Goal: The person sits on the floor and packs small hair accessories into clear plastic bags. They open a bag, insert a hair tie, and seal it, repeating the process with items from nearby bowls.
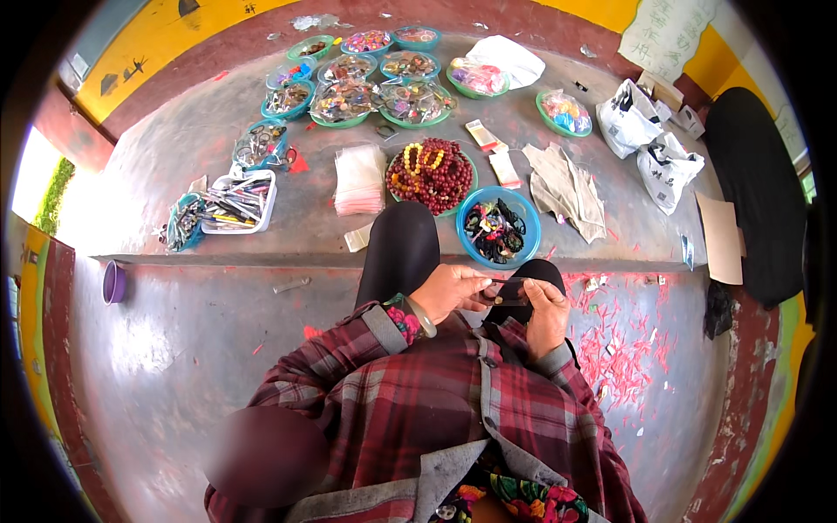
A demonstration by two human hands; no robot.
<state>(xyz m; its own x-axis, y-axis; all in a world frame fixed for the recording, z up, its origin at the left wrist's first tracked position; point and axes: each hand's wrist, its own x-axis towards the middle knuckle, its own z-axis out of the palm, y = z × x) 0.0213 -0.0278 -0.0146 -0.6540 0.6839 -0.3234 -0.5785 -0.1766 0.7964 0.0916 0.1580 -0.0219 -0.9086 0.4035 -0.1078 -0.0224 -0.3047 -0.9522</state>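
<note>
My left hand (452, 289) and my right hand (547, 309) meet over my knees, both pinching a small dark bracelet-like piece (506, 290) between the fingertips. Just beyond them stands a blue bowl (523, 212) of dark beaded items on the raised concrete ledge. To its left sits a green bowl piled with dark red beads and a few yellow ones (432, 177). My plaid sleeves come in from below; a pale bangle rings my left wrist.
A stack of small clear bags (359, 179) lies left of the red beads. Several green and blue bowls of trinkets (362, 87) sit farther back. A white tray of tools (237, 202), folded cloth (567, 187), white plastic bags (649, 144) and red scraps on the floor (623, 349) surround me.
</note>
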